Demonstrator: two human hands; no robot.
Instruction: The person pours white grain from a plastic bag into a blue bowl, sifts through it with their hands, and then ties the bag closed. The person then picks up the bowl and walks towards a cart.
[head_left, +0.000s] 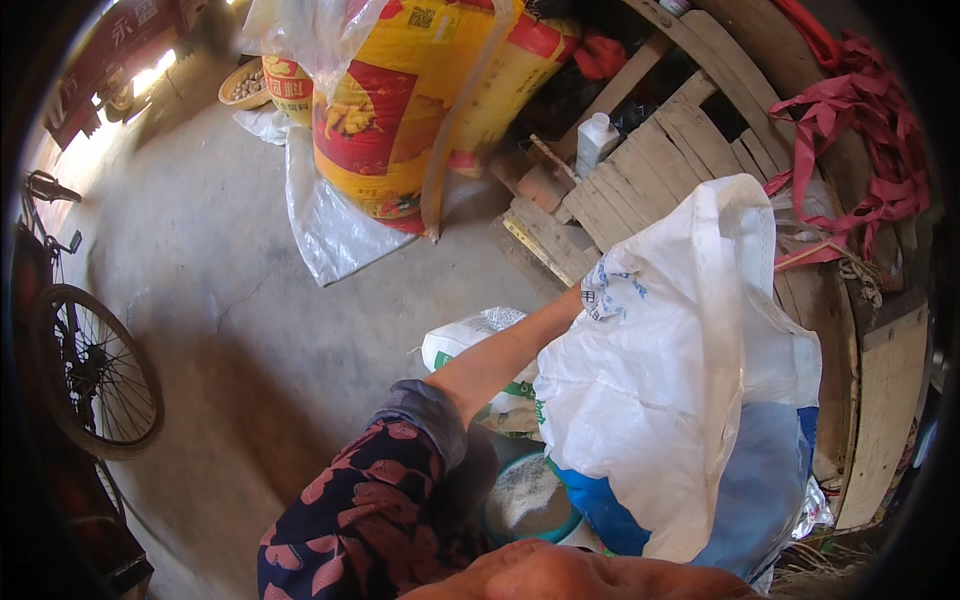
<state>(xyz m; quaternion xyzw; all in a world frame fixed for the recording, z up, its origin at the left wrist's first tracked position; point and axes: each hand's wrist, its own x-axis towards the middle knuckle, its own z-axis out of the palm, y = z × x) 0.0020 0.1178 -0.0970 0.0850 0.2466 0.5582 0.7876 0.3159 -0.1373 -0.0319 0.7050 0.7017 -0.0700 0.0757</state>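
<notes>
A large white woven plastic sack (637, 390) with its mouth folded over stands before me; blue printed plastic (604, 502) shows below the fold. My left forearm (517, 341), in a rolled-up floral sleeve (375, 502), reaches to the sack's far side. The sack hides my left hand, so its grip cannot be seen. At the bottom edge, close to the camera, bare skin (547, 574) appears to be my right hand; its fingers are out of sight. Between the arm and the sack sits a teal-rimmed basin (570, 527) holding pale powder or meal (529, 487). Another printed sack (465, 337) lies beyond the forearm.
Tall yellow-and-red sacks (390, 112) stand ahead on plastic sheeting (337, 232). Wooden boards (637, 184) and a white bottle (596, 142) are at right, near pink cloth strips (862, 135). A bicycle wheel (97, 371) is at left; a round basket (244, 86) sits farther back.
</notes>
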